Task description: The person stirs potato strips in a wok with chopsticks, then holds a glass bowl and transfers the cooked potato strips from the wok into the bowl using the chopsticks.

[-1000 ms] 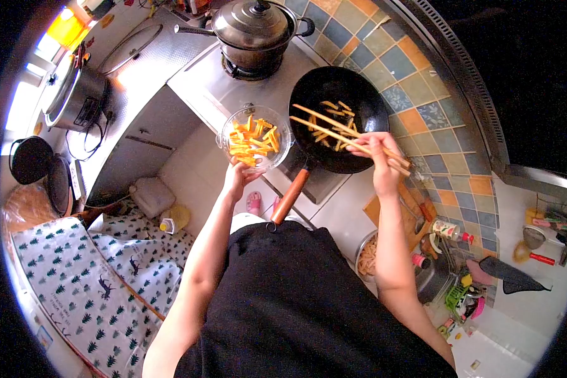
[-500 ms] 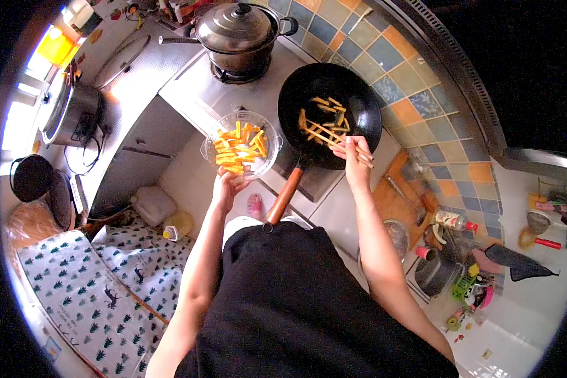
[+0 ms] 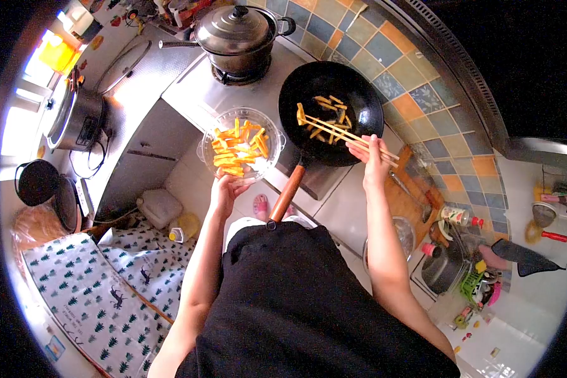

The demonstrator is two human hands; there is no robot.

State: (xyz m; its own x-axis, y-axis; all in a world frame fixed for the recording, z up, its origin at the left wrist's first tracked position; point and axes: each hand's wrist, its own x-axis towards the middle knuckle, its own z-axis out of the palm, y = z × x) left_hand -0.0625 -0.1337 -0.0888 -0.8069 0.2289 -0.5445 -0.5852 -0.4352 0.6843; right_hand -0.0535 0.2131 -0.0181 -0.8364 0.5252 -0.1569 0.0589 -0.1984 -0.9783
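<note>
My left hand [image 3: 227, 191] grips the near rim of a clear bowl [image 3: 274, 155] that holds several golden french fries [image 3: 238, 146]. In my right hand [image 3: 372, 160] is a pair of wooden chopsticks [image 3: 334, 129], reaching over a black wok [image 3: 366, 107]. At the tips of the chopsticks, a fry or two [image 3: 301, 114] are pinched near the wok's left side. Several more fries [image 3: 340, 118] lie in the bottom of the wok. Its wooden handle [image 3: 288, 194] points back toward my body.
A lidded steel pot [image 3: 236, 38] sits on the rear burner of the stove [image 3: 283, 63]. An electric cooker [image 3: 79, 120] stands on the left counter. To the right are a wooden cutting board [image 3: 416, 189], a glass bowl [image 3: 402, 233] and a sink [image 3: 446, 271].
My right hand has shifted to the right and slightly nearer to me, drawing the chopsticks back, and their tips now hold fries raised at the wok's left. My left hand holds the bowl nearly still.
</note>
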